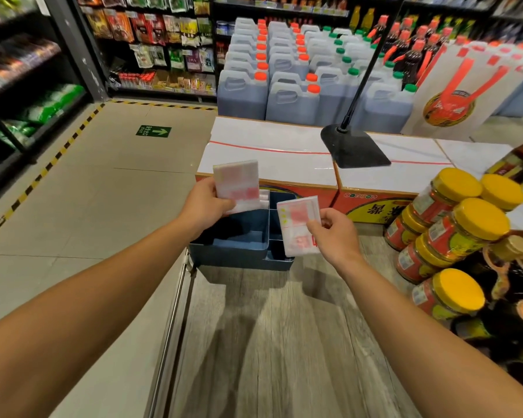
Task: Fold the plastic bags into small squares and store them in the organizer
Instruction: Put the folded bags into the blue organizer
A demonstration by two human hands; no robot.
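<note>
A dark blue organizer (239, 251) with several compartments sits at the far end of a wood-grain table. My left hand (204, 206) grips a folded white plastic bag with red print (237, 182) above the organizer's back left part. My right hand (335, 233) pinches a second folded white and red bag (298, 218) upright over the organizer's right compartments. More white plastic shows in a back compartment behind the left bag (264, 196).
Yellow-lidded jars (453, 233) are stacked at the table's right. Cardboard boxes with white tops (272, 155) stand behind the organizer, with a black stand base (354, 147) on them. Jugs of dark liquid (293, 95) and shop shelves lie beyond. Tiled floor is to the left.
</note>
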